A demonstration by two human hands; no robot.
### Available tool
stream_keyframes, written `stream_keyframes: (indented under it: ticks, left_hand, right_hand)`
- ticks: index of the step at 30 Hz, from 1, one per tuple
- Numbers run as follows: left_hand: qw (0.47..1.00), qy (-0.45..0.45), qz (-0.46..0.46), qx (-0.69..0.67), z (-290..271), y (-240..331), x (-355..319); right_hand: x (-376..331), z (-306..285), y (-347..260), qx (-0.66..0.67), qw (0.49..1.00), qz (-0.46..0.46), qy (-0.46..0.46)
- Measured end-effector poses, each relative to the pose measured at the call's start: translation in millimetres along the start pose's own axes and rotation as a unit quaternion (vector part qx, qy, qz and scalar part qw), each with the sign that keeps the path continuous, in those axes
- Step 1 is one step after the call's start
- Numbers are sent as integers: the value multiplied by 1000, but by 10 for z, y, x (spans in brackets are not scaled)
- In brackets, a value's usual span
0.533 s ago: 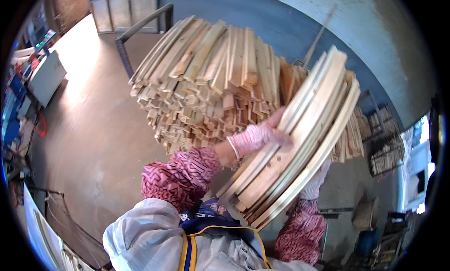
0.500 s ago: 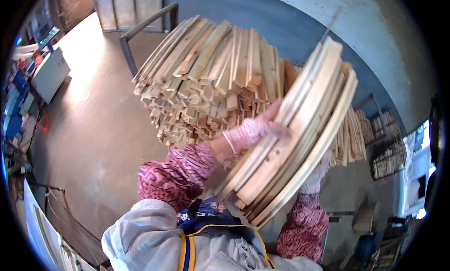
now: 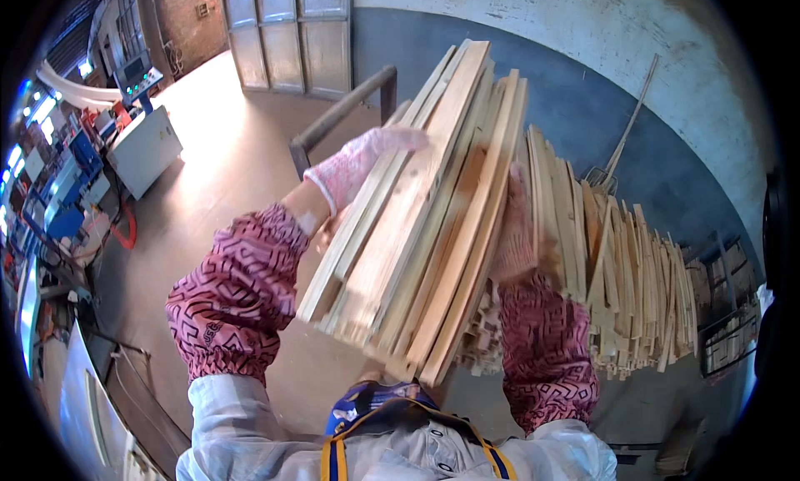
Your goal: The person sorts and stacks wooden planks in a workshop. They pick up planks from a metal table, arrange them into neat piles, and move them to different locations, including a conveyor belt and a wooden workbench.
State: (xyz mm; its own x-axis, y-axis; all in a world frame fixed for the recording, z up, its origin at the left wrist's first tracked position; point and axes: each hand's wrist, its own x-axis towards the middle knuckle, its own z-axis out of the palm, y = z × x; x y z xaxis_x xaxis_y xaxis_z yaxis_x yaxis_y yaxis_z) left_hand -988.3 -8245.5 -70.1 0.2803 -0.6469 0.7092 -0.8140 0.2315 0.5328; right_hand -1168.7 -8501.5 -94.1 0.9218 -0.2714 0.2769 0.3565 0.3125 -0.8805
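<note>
A bundle of long, pale wooden strips [image 3: 425, 206] is held up in front of me between both hands. My left hand [image 3: 372, 160], in a pink and white knit glove, is closed over the bundle's left side. Along its right side, my right hand [image 3: 515, 231] grips in a similar glove, with its fingers partly hidden and blurred. The strips lie side by side, tilted, with their near ends above my apron [image 3: 387, 402]. Just behind and to the right stands a large stack of similar wooden strips [image 3: 642, 273], partly covered by the bundle.
A metal rail [image 3: 342, 119] rises behind the bundle. Machinery with a white cabinet [image 3: 146, 152] stands at the left. A long-handled tool [image 3: 633, 119] leans on the blue and white wall. Racks holding wood [image 3: 729, 339] are at the far right.
The bundle has moved left and turned more upright, carried by both hands. My view has shifted left, so the stack now appears farther right.
</note>
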Motion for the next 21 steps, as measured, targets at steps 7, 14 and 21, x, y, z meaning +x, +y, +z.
stream_keyframes:
  ticks: [7, 14, 21]
  left_hand:
    - [924, 137, -228, 273, -93, -315, 1068]
    - [889, -394, 68, -224, 632, 303, -45]
    - [781, -527, -299, -154, 3256, -1592, -1128]
  right_hand:
    - [1501, -795, 918, -321, 944, -15, 76]
    - [-92, -569, 992, -467, 855, -222, 48]
    - [-1348, -1791, 2259, -323, 933, 78, 140]
